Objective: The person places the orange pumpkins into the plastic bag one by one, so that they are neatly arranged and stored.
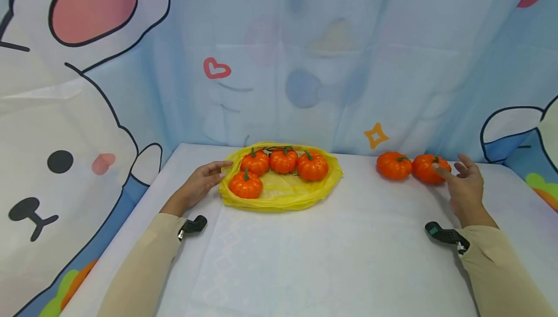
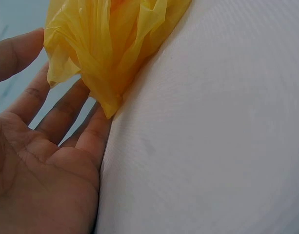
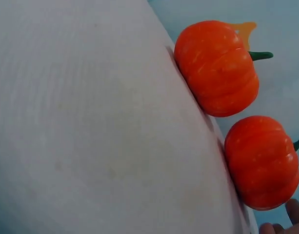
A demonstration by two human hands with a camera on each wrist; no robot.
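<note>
A yellow plastic bag (image 1: 279, 203), its mouth spread wide, lies on the table with several small orange pumpkins inside, among them a front-left pumpkin (image 1: 246, 186). My left hand (image 1: 196, 186) is beside the bag's left edge, fingers extended. In the left wrist view those fingers (image 2: 61, 112) lie against or just behind the crumpled yellow plastic (image 2: 105, 53). To the right, two more pumpkins stand side by side: a left one (image 1: 394, 166) and a right one (image 1: 429, 168). My right hand (image 1: 466, 191) is at the right pumpkin's side, fingers spread; whether a fingertip touches it I cannot tell.
A white cloth covers the table (image 1: 322, 259). Close behind the bag and pumpkins hangs a light blue printed curtain (image 1: 270, 99), which also runs down the left side. Both forearms wear beige sleeves with a small black device (image 1: 193, 225) at each wrist.
</note>
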